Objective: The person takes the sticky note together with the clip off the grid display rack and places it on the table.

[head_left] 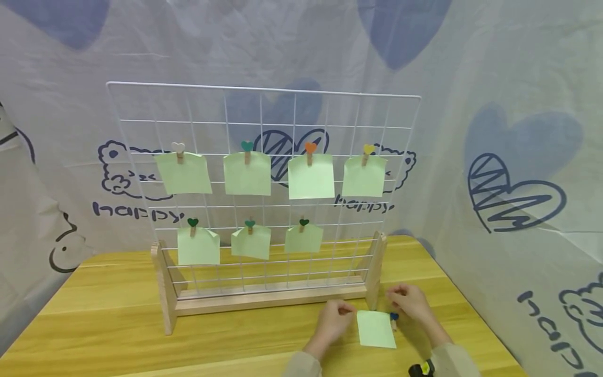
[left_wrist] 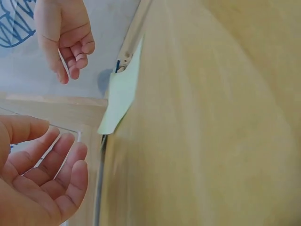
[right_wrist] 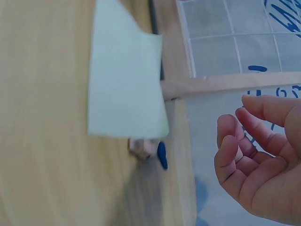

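Observation:
A pale green paper note point(head_left: 376, 330) lies on the table near the rack's right foot, its edges curling up. Just right of it is a small wooden clothespin point(head_left: 394, 320) with a blue heart; in the right wrist view the clothespin point(right_wrist: 141, 147) shows past the note's edge. My left hand point(head_left: 332, 323) hovers left of the note, fingers loosely bent and holding nothing, as the left hand point(left_wrist: 44, 172) shows in its own wrist view. Above and right of the clothespin, my right hand point(head_left: 411, 302) is off the table with relaxed, bent fingers and nothing in them.
A white wire grid rack point(head_left: 264, 90) on a wooden base point(head_left: 270, 302) stands behind the hands. Several green notes point(head_left: 311, 178) hang on it in two rows from heart clothespins. A black object point(head_left: 421, 369) is by the right sleeve. Patterned cloth point(head_left: 513, 157) surrounds the table.

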`<control>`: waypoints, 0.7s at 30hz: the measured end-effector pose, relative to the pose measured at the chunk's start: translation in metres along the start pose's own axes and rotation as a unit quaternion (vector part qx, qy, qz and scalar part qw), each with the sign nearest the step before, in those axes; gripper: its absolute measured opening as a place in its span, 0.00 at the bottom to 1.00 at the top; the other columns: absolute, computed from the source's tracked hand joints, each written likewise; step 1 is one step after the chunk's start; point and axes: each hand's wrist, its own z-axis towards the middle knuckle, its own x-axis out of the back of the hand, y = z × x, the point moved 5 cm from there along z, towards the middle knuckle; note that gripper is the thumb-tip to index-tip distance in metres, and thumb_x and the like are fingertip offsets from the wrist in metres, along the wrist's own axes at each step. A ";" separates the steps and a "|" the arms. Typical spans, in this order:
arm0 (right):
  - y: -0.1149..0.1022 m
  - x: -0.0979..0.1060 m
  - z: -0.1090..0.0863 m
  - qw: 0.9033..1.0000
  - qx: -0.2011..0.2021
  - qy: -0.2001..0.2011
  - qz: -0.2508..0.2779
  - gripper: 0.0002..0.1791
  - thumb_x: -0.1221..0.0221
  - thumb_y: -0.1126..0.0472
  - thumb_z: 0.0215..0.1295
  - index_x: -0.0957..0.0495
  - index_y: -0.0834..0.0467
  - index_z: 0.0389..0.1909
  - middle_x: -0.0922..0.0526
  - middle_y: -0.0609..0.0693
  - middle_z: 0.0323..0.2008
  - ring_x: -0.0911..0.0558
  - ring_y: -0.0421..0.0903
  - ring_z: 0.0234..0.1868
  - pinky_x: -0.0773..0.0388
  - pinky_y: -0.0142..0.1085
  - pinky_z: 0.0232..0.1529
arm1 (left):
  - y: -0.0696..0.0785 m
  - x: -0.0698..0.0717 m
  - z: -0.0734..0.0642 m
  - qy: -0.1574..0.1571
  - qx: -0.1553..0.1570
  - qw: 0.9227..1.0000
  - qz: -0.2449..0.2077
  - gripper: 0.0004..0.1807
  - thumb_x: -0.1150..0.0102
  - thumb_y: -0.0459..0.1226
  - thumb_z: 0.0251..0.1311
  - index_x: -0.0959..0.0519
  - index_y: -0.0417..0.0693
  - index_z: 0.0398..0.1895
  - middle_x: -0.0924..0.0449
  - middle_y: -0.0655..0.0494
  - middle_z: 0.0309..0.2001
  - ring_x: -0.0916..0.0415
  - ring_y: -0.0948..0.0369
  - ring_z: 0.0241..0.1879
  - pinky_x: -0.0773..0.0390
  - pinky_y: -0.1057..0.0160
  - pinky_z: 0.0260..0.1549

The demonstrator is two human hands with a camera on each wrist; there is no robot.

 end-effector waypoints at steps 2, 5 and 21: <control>-0.005 -0.002 0.001 1.000 0.004 0.000 0.011 0.07 0.44 0.68 0.57 0.24 0.71 0.31 0.23 0.56 0.22 0.24 0.49 0.22 0.27 0.36 0.19 | 0.002 0.004 0.000 0.000 -0.002 1.000 -0.004 0.03 0.43 0.26 0.47 0.21 0.35 0.27 0.26 0.59 0.23 0.31 0.66 0.24 0.29 0.69 0.25; -0.013 -0.004 0.001 1.000 0.014 -0.004 0.026 0.08 0.44 0.68 0.57 0.24 0.72 0.32 0.23 0.55 0.21 0.24 0.48 0.22 0.28 0.34 0.18 | 0.005 0.008 0.001 0.000 -0.006 1.000 -0.012 0.03 0.43 0.26 0.48 0.21 0.34 0.28 0.26 0.58 0.23 0.32 0.66 0.24 0.29 0.70 0.24; -0.046 -0.017 0.001 0.996 0.027 -0.013 0.084 0.09 0.44 0.69 0.57 0.26 0.74 0.34 0.22 0.56 0.24 0.24 0.45 0.22 0.30 0.30 0.20 | 0.021 0.035 0.005 0.017 -0.025 0.999 -0.024 0.04 0.44 0.28 0.51 0.20 0.38 0.28 0.24 0.57 0.26 0.30 0.64 0.28 0.28 0.69 0.28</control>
